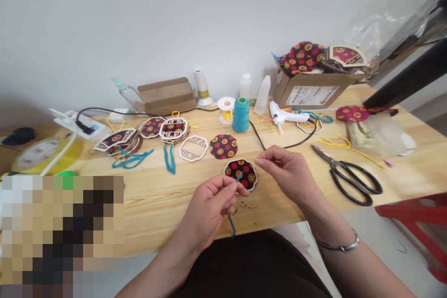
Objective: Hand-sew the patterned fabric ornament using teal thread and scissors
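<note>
My left hand (216, 198) pinches a blue cord (239, 177) between thumb and fingers; the tail of the cord hangs below the hand past the table edge. Just beyond it lies a scalloped wooden-rimmed piece (248, 172) backed with black, red and yellow patterned fabric, partly covered by my left fingers. My right hand (288, 172) is closed in a pinch at the upper right of that piece; what is between its fingertips, if anything, is too small to make out. A round patterned fabric disc (223, 146) and a pale wooden lattice frame (193, 148) lie behind.
Black-handled scissors (349, 172) lie at right, near a white glue gun (287, 115) with its cable. A teal thread spool (240, 115) stands at the back. Stacked ornaments (173, 129) sit left. A cardboard box (309, 91) holds fabric pieces. A red stool (415, 216) stands lower right.
</note>
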The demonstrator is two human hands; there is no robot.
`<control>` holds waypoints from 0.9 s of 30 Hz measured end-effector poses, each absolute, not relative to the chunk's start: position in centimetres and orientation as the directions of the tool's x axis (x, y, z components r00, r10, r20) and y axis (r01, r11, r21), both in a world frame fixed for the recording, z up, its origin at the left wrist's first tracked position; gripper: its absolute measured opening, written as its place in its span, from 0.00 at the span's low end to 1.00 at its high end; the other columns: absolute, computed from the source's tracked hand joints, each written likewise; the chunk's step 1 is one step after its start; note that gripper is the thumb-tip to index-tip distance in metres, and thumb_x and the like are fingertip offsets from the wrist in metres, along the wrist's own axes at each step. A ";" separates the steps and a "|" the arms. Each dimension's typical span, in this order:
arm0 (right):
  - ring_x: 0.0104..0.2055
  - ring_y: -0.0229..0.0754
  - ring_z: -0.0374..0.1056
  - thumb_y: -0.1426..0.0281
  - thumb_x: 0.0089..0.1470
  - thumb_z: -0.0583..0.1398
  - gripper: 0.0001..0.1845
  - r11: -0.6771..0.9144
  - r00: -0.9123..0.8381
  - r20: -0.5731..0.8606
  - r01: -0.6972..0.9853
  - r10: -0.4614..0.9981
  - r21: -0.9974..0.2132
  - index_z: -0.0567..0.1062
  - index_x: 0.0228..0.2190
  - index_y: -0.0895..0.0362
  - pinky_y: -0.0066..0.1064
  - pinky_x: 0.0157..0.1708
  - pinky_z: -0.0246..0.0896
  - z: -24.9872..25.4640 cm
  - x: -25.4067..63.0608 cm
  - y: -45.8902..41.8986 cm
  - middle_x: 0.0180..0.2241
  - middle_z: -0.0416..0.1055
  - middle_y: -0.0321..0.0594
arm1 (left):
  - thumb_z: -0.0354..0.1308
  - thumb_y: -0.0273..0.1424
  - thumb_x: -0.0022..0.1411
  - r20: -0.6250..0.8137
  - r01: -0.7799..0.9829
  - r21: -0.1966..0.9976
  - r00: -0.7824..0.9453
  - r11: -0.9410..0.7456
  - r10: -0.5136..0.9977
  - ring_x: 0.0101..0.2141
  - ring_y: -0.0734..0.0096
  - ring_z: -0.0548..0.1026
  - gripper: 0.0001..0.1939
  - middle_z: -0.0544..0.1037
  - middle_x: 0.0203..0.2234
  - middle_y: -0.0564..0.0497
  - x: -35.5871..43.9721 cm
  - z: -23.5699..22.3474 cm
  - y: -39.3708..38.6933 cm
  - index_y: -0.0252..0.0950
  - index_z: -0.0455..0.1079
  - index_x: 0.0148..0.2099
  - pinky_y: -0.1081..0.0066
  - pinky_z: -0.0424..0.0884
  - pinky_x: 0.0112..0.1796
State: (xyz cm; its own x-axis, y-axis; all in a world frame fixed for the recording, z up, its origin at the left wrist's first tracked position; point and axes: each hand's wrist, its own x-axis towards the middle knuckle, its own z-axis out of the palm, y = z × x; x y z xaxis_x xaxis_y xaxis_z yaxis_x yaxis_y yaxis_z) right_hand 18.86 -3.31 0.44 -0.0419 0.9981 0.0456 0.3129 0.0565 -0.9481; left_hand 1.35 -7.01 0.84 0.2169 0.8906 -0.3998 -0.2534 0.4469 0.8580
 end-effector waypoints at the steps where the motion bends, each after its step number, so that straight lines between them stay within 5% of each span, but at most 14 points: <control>1: 0.27 0.37 0.62 0.69 0.50 0.61 0.07 0.122 -0.024 0.123 0.412 0.992 -0.903 0.73 0.23 0.58 0.30 0.29 0.57 0.3 19.3 -3.1 0.23 0.67 0.36 | 0.59 0.31 0.56 -0.397 -0.266 0.857 0.204 0.441 0.895 0.18 0.83 0.55 0.08 0.77 0.26 0.47 1.3 0.8 -7.0 0.30 0.72 0.30 0.75 0.49 0.21; 5: 0.35 0.40 0.63 0.74 0.54 0.57 0.07 0.356 -0.243 0.261 0.691 0.934 -0.629 0.75 0.27 0.57 0.32 0.36 0.59 -0.4 20.2 -2.9 0.30 0.68 0.40 | 0.59 0.29 0.57 -0.388 -0.315 0.848 0.179 0.426 0.904 0.19 0.83 0.53 0.07 0.76 0.26 0.47 1.1 0.7 -6.8 0.30 0.72 0.30 0.76 0.49 0.21; 16: 0.39 0.46 0.58 0.80 0.53 0.55 0.11 0.525 -0.508 0.136 0.836 0.850 -0.162 0.76 0.32 0.58 0.35 0.38 0.59 0.0 20.1 -1.2 0.34 0.68 0.46 | 0.60 0.30 0.55 -0.401 -0.358 0.823 0.183 0.441 0.898 0.18 0.84 0.53 0.07 0.76 0.26 0.46 1.1 0.5 -6.9 0.30 0.72 0.30 0.77 0.49 0.21; 23: 0.38 0.45 0.58 0.80 0.54 0.54 0.10 0.527 -0.518 0.092 0.838 0.850 -0.143 0.74 0.28 0.58 0.34 0.36 0.58 -0.5 19.5 -0.7 0.34 0.68 0.46 | 0.59 0.29 0.56 -0.400 -0.370 0.821 0.173 0.436 0.900 0.19 0.84 0.55 0.06 0.76 0.25 0.47 1.2 0.5 -6.9 0.30 0.73 0.30 0.77 0.49 0.21; 27: 0.39 0.44 0.60 0.79 0.54 0.54 0.09 0.471 -0.445 0.156 0.825 0.882 -0.313 0.73 0.27 0.58 0.34 0.39 0.58 -0.6 19.8 -0.7 0.33 0.69 0.44 | 0.60 0.29 0.55 -0.405 -0.382 0.813 0.170 0.439 0.898 0.19 0.84 0.55 0.07 0.75 0.24 0.47 1.2 0.5 -6.9 0.29 0.73 0.30 0.77 0.49 0.20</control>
